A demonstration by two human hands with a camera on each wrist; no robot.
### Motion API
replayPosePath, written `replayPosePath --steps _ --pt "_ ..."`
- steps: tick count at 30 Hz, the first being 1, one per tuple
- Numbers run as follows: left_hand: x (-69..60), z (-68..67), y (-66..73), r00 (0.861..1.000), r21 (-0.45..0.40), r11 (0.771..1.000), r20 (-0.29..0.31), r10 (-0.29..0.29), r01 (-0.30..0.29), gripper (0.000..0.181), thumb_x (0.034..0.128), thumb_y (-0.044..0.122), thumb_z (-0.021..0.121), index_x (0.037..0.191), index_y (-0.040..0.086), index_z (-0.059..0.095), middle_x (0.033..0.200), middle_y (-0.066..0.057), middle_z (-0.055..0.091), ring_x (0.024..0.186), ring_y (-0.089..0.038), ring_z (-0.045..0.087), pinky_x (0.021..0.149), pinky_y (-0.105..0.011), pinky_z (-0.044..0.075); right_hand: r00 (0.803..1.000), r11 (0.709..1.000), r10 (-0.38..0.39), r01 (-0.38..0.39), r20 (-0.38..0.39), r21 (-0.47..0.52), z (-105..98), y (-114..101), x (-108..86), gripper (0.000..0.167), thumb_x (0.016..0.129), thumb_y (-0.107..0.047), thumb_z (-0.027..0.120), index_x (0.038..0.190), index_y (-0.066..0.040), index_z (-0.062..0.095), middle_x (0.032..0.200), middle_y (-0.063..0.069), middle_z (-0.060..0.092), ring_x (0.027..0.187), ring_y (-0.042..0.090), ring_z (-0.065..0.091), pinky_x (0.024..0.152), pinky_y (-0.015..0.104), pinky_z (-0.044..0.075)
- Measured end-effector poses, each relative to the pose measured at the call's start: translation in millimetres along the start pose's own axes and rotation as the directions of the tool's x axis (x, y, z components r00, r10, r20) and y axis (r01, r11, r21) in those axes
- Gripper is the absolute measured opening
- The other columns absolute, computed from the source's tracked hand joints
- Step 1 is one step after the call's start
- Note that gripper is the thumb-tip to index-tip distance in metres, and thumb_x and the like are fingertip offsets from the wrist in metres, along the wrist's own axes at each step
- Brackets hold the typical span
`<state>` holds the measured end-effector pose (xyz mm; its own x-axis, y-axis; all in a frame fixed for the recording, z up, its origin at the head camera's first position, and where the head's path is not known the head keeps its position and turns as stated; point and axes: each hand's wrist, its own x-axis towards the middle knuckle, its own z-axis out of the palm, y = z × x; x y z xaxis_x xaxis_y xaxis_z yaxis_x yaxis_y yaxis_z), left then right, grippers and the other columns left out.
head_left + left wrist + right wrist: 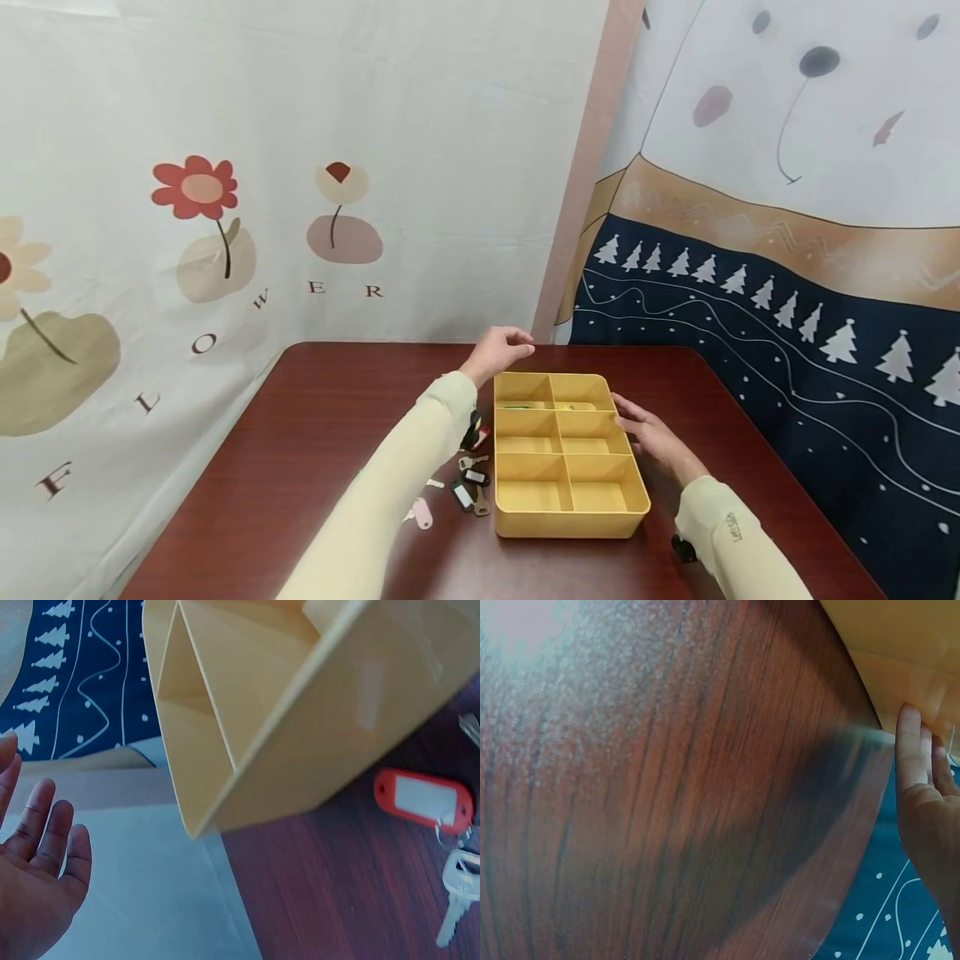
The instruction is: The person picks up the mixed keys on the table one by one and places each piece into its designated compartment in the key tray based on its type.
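Note:
A yellow divided storage box [555,525] stands on the table with several compartments. Its two farthest compartments hold small items, mostly hidden; a bit of green shows in the left one. My left hand [498,354] is raised by the box's far left corner, apart from it; in the left wrist view the fingers [52,832] are loosely bent, with no object visible in them. Against the box's right side rests my right hand [656,437], its fingertips [909,720] touching the wall with the fingers nearly straight.
Left of the box lie keys with tags: a red tag [420,799] with a key [457,889], a pink tag [422,513] and black tags [462,496]. My left sleeve covers part of that area. Printed curtains [450,167] hang behind the dark red table [300,433].

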<state>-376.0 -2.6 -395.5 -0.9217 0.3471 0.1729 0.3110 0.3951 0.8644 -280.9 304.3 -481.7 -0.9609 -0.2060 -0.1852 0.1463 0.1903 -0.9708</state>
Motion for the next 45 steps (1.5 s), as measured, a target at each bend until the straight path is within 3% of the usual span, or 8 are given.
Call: replayPosePath --steps 20,26,37,45 --pt "-28.1 -43.1 -27.5 0.997 0.074 0.996 -0.059 -0.052 0.056 0.017 0.0926 0.019 0.071 0.106 0.009 0.074 0.111 -0.006 0.067 0.103 -0.024 0.059 0.083 -0.038 0.049 1.0 1.0 0.003 -0.003 0.008 0.008 -1 0 -0.6 0.059 0.107 -0.017 0.043 0.16 -0.014 0.017 0.157 0.022 0.026 0.132 0.035 0.044 0.098 0.045 0.047" --pt "-39.8 -47.2 -42.0 0.994 0.092 0.991 -0.065 -0.091 0.096 0.016 0.0916 0.02 0.072 0.105 0.01 0.074 0.112 -0.006 0.067 0.107 -0.025 0.059 0.083 -0.038 0.048 1.0 1.0 0.005 -0.005 0.008 0.005 0 0 0.1 0.059 0.107 -0.018 0.043 0.16 -0.014 0.016 0.157 0.022 0.025 0.134 0.037 0.042 0.1 0.047 0.046" --pt "-57.4 -50.2 -66.5 0.994 0.106 0.991 -0.073 -0.079 0.086 0.012 0.0884 0.014 0.075 0.098 0.007 0.074 0.096 -0.003 0.069 0.09 -0.02 0.061 0.078 -0.035 0.049 1.0 1.0 0.005 -0.005 0.013 0.01 1 0 0.4 0.061 0.107 -0.02 0.044 0.16 -0.014 0.015 0.158 0.022 0.023 0.134 0.036 0.042 0.1 0.047 0.046" --pt "-73.6 -43.4 -79.3 0.996 0.117 0.989 -0.022 -0.09 0.091 0.009 0.0879 0.013 0.075 0.095 0.008 0.075 0.093 -0.001 0.068 0.087 -0.017 0.059 0.077 -0.035 0.049 1.0 1.0 0.005 -0.005 0.005 0.01 1 2 1.3 0.059 0.107 -0.019 0.044 0.16 -0.013 0.017 0.157 0.022 0.026 0.133 0.036 0.042 0.1 0.047 0.046"
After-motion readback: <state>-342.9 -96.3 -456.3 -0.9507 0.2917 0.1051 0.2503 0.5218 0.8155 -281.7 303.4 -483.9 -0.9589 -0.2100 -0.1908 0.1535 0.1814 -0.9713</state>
